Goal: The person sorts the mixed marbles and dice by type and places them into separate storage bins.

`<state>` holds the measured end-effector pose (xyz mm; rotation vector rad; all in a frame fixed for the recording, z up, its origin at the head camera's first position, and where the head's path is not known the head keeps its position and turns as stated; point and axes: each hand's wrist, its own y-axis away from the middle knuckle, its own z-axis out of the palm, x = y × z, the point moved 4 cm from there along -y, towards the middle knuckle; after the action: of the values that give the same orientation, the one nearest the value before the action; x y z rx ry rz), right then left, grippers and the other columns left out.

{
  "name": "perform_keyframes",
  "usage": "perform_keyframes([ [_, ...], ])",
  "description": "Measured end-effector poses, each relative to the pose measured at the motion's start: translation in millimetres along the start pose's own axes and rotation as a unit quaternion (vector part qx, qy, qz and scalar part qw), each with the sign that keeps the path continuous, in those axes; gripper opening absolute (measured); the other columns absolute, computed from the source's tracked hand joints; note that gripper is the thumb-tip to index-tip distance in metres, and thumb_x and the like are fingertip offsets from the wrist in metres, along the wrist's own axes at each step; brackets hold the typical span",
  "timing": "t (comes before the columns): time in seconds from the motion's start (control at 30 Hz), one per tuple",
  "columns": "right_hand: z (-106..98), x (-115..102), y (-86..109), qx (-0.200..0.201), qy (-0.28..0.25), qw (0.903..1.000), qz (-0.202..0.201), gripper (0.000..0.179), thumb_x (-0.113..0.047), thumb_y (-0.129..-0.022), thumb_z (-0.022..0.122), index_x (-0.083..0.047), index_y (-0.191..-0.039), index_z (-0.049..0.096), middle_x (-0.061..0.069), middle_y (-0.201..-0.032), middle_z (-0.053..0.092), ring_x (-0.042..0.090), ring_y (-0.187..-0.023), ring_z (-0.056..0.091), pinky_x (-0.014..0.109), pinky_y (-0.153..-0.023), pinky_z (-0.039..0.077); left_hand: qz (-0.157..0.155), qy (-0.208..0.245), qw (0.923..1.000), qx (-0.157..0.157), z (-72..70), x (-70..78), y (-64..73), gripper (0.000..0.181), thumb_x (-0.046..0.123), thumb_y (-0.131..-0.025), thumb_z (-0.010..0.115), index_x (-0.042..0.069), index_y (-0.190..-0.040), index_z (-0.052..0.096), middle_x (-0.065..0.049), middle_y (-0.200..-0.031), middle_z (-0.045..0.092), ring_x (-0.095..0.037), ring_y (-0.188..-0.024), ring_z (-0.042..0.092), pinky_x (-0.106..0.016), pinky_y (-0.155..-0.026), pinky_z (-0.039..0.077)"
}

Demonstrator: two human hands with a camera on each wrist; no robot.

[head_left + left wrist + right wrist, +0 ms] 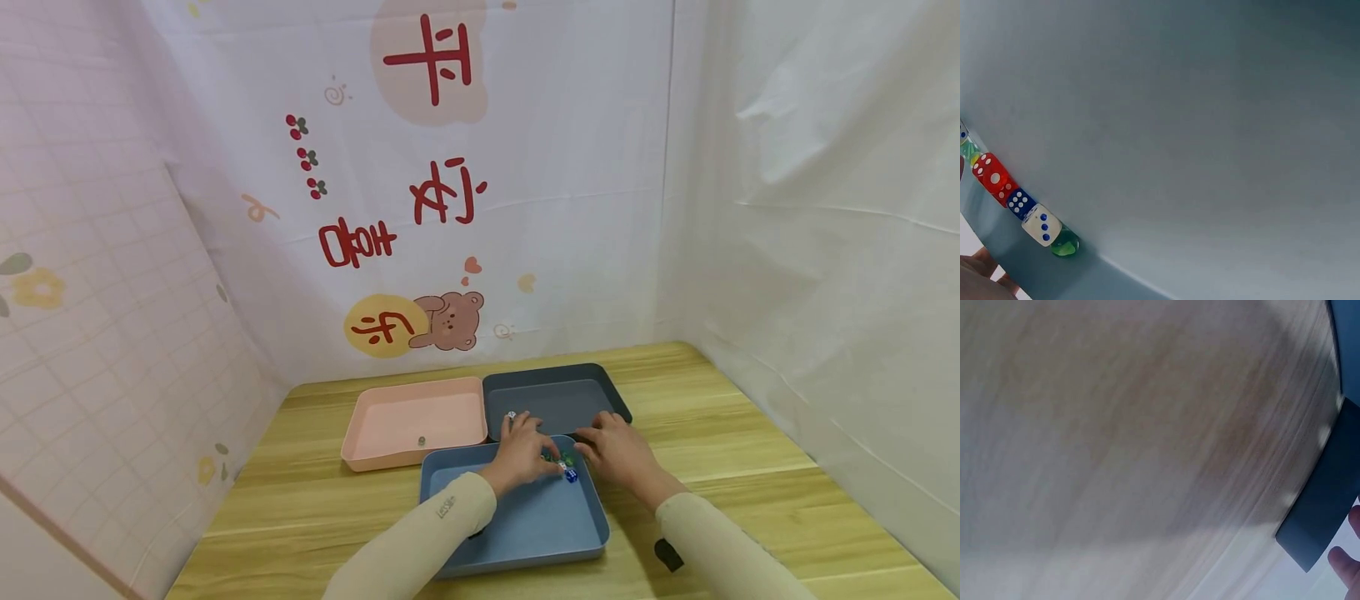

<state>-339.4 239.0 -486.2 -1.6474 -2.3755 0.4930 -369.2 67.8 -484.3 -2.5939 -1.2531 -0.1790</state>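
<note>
In the head view, my left hand (519, 458) reaches over the blue tray (525, 546), fingers bent toward small dice by its right wall. The thumb tip is right at a white die, beside a blue die (572, 476) and a green die (567, 459); I cannot tell whether it pinches one. Up close, a red die (995, 178), blue die (1021, 203), white die (1042, 225) and green die (1065, 244) stand in a row along the wall. My right hand (622, 454) is at the tray's far right corner, fingers spread near the rim, nothing visibly held.
Behind the blue tray stand a pink tray (420, 412) with one small die (422, 440) and a dark grey tray (558, 400) with a white die (512, 414). All sit on a wood-grain table (720, 433). A printed curtain (570, 208) hangs at the back.
</note>
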Motion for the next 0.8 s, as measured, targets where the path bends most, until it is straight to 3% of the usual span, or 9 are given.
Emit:
perform_keyframes([
  [0.3, -0.2, 1.1, 0.7, -0.014, -0.035, 0.9992, 0.013, 0.032, -0.034, -0.096, 0.066, -0.012, -0.119, 0.073, 0.009, -0.103, 0.058, 0.027, -0.091, 0.053, 0.043, -0.077, 0.053, -0.006, 0.003, 1.0, -0.001, -1.3, 1.9, 1.4, 0.018, 0.043, -0.081, 0.081, 0.028, -0.091, 0.08, -0.013, -0.142, 0.051, -0.036, -0.141, 0.033, -0.066, -0.112, 0.018],
  [0.8, -0.4, 1.9, 0.6, -0.012, -0.046, 0.9987, 0.018, 0.032, -0.034, -0.096, 0.066, -0.012, -0.119, 0.073, 0.009, -0.101, 0.056, 0.026, -0.09, 0.052, 0.044, -0.078, 0.051, -0.006, -0.013, 0.9998, -0.01, -1.0, 4.5, 3.5, 0.016, 0.041, -0.082, 0.081, 0.027, -0.09, 0.08, -0.012, -0.138, 0.055, -0.034, -0.138, 0.037, -0.066, -0.111, 0.02],
])
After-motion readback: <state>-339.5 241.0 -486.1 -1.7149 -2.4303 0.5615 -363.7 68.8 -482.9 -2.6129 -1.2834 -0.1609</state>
